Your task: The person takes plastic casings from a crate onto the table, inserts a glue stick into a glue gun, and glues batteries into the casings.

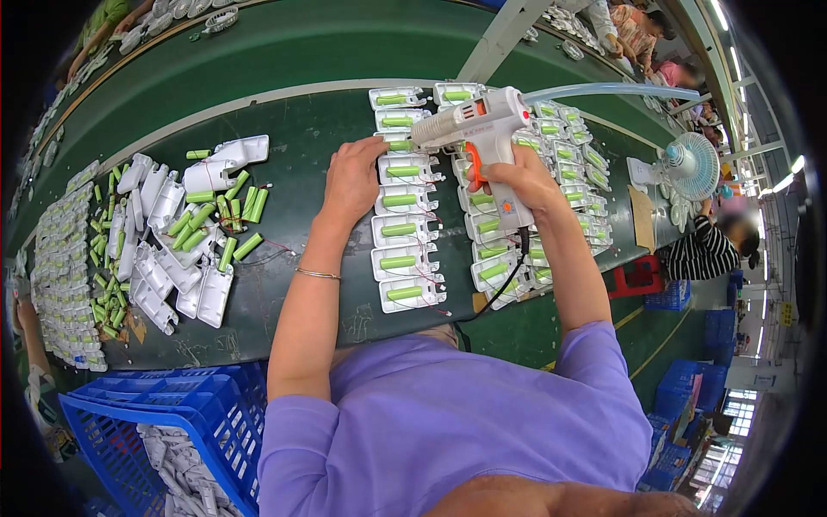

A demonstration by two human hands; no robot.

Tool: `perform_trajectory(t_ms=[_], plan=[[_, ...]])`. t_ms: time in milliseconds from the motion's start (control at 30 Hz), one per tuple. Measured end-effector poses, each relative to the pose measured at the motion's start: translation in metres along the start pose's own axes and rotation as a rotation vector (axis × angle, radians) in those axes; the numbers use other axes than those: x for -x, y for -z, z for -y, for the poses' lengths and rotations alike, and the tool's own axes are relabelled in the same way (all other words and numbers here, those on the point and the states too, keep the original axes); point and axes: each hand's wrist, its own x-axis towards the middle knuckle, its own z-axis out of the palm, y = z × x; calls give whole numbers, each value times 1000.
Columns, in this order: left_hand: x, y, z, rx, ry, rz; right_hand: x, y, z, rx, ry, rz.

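Note:
My right hand (527, 179) is wrapped round the handle of a white hot glue gun (491, 129) with an orange trigger. Its nozzle points left, over a column of white plastic housings (398, 234), each with a green cylindrical battery (401, 200) inside. At the upper part of that column my left hand (353, 177) reaches in, fingertips at a green battery (400, 146) in one housing, close to the nozzle. Whether the fingers grip or only press it, I cannot tell. A clear glue stick (603, 90) runs out of the gun's back.
Loose batteries (194, 226) and empty housings (215, 293) lie heaped on the left of the green table (293, 215). More filled housings stand in rows at right and far left. A blue crate (215, 414) sits below; a fan (689, 166) and co-workers are around.

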Motion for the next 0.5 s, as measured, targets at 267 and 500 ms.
perform_trajectory(t_ms=[267, 500], plan=[[-1, -4, 1, 52, 6, 9, 4, -7, 5, -97, 77, 19], [-3, -10, -4, 81, -10, 2, 19, 5, 10, -14, 30, 112]])
